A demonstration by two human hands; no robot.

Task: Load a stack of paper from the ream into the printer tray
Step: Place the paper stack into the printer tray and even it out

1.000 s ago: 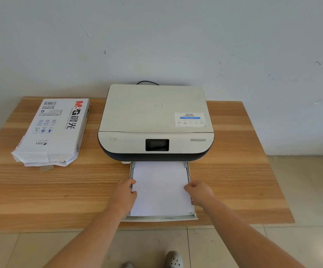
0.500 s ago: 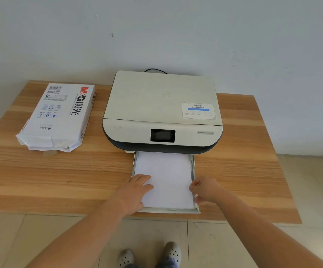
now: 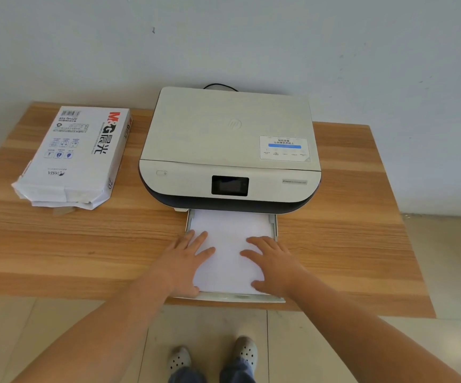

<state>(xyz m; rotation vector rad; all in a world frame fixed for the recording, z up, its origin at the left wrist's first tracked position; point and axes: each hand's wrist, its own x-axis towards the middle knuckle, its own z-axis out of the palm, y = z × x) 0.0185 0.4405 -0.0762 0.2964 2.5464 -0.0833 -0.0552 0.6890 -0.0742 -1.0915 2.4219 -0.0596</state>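
Observation:
A white printer [image 3: 229,139] with a dark front band stands mid-table against the wall. Its paper tray [image 3: 275,225] is pulled out toward me, with a stack of white paper [image 3: 230,233] lying flat inside. My left hand [image 3: 183,261] rests palm down on the stack's left side, fingers spread. On the right side of the stack lies my right hand [image 3: 275,265], also flat with fingers apart. The opened paper ream [image 3: 77,153], a white wrapper with red and black print, lies on the table to the printer's left.
The wooden table [image 3: 348,244] ends just under the tray's front lip, which overhangs the edge. A black cable [image 3: 219,86] runs behind the printer along the wall. Tiled floor and my feet in pale clogs [image 3: 212,355] are below.
Both hands have moved from the tray's side rails onto the top of the paper and opened flat. The camera view has shifted down and closer.

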